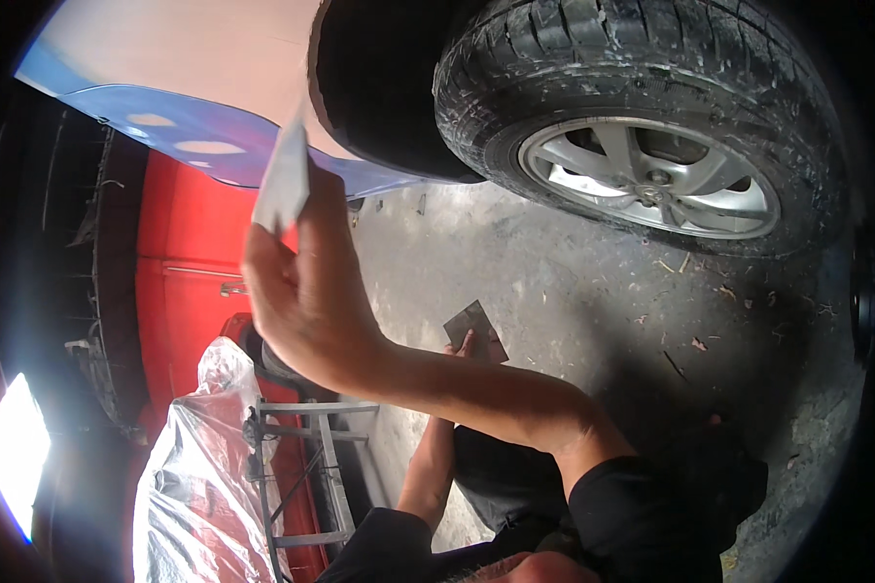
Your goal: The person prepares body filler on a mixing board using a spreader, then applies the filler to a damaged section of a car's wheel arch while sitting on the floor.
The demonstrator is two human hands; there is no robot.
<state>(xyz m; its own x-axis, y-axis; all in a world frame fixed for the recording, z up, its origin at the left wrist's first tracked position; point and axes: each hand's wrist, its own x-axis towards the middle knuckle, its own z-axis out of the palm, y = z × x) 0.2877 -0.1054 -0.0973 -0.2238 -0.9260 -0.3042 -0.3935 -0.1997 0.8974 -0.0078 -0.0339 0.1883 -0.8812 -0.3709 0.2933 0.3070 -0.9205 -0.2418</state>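
My right hand [306, 287] is raised across in front of me, its fingers closed on a pale, flat, thin blade like a putty spreader [284, 185]. The blade is partly blurred, and its upper end meets the car's body panel [194, 58] beside the wheel arch edge; whether it presses there I cannot tell. Pinkish filler-like coating covers much of that panel, with blue paint and pale patches along its lower part. Lower down, my left hand [464, 345] grips a square grey plate [476, 325], thumb on its face. My right forearm passes in front of the left one.
A dusty tyre [515, 87] with a silver wheel [651, 180] stands at the upper right. On the left are a red vehicle [199, 223], clear plastic sheeting [204, 476] and a grey metal frame [326, 476]. Dry leaf bits lie on the concrete floor [408, 262].
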